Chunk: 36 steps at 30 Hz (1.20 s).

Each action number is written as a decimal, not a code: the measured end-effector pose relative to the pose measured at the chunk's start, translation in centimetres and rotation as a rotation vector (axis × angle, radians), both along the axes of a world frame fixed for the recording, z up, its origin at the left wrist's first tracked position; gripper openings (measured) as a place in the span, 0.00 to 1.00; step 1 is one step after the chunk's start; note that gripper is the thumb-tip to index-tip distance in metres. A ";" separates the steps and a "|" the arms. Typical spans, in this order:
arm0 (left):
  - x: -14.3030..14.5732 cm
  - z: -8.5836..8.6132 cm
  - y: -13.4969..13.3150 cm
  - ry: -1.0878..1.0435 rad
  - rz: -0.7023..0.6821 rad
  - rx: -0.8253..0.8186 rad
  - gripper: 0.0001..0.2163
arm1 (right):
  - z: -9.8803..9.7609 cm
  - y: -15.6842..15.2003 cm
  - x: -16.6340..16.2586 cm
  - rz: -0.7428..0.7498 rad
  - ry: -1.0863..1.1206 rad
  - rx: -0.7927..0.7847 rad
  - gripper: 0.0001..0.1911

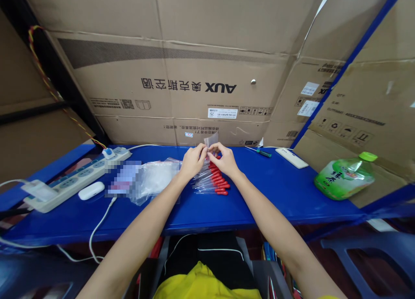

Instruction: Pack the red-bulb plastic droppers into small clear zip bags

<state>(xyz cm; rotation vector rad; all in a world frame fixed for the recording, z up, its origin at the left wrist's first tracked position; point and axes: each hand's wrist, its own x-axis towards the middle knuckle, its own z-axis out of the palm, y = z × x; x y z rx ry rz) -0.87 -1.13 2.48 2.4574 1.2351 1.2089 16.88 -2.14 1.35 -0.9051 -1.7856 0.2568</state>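
A small clear plastic bag stands up between my hands above the back of the blue table. My left hand pinches its left side, fingertips pressed together. From the right, my right hand pinches the same bag with thumb and fingers curled. Whether anything is inside the bag is too small to make out. Below the hands lies a row of red-tipped droppers with thin clear stems pointing left. A stack of flat clear plastic bags rests left of my left hand.
On the left are a power strip, a white earbud case and a white cable. A green screwdriver, a white power bank and a green bottle lie on the right. Cardboard walls the back.
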 end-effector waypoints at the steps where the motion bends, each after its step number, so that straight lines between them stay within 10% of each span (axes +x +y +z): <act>1: 0.0 0.0 0.1 -0.034 -0.011 -0.020 0.13 | 0.0 0.0 0.0 0.007 0.003 0.004 0.07; 13: 0.2 -0.5 1.0 -0.365 -0.140 -0.162 0.18 | 0.0 0.1 0.3 0.036 0.034 -0.012 0.16; 36: -0.4 0.2 0.0 0.188 -0.045 0.173 0.15 | 0.3 -0.2 0.0 -0.087 0.025 -0.016 0.06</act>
